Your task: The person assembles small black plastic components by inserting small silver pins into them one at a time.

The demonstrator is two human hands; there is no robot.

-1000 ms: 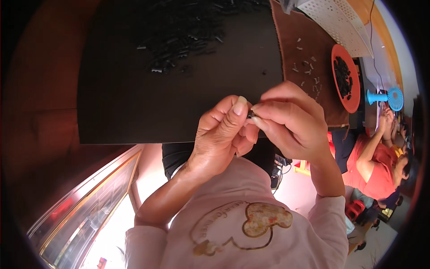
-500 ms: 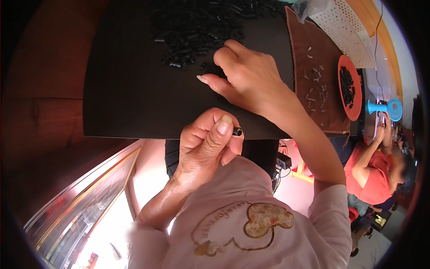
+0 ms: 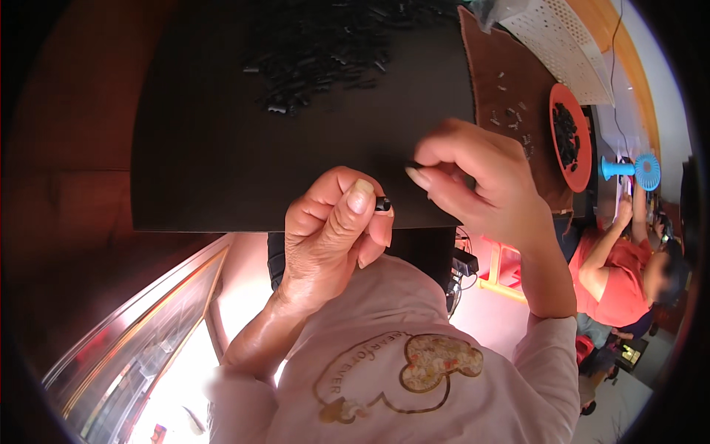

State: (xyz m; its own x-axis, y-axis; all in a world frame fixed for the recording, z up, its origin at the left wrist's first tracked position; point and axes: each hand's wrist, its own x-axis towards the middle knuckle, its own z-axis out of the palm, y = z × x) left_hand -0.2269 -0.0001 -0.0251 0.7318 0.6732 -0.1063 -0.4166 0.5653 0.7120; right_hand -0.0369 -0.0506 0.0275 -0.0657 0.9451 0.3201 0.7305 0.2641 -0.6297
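Note:
My left hand (image 3: 325,233) is closed near the table's front edge, thumb and forefinger pinching a small black tube-shaped part (image 3: 383,204) whose end sticks out to the right. To its right, over the black table, my right hand (image 3: 484,181) is bent in a pinch. A small black piece (image 3: 413,166) shows at its thumb tip, mostly covered by the fingers and a little blurred. The two hands are apart. At the far side of the table lies a loose pile of similar black parts (image 3: 318,70).
A brown cloth (image 3: 484,70) on the right holds several small metal springs (image 3: 512,118). Beside it stands an orange-red bowl (image 3: 580,177) with black parts. Farther right are a white perforated basket (image 3: 566,55), a blue fan (image 3: 646,172) and a person in red (image 3: 617,285).
My right hand has moved from beside the pile back toward me and to the right, now with a small black piece in its fingers. My left hand keeps its pinch, barely shifted.

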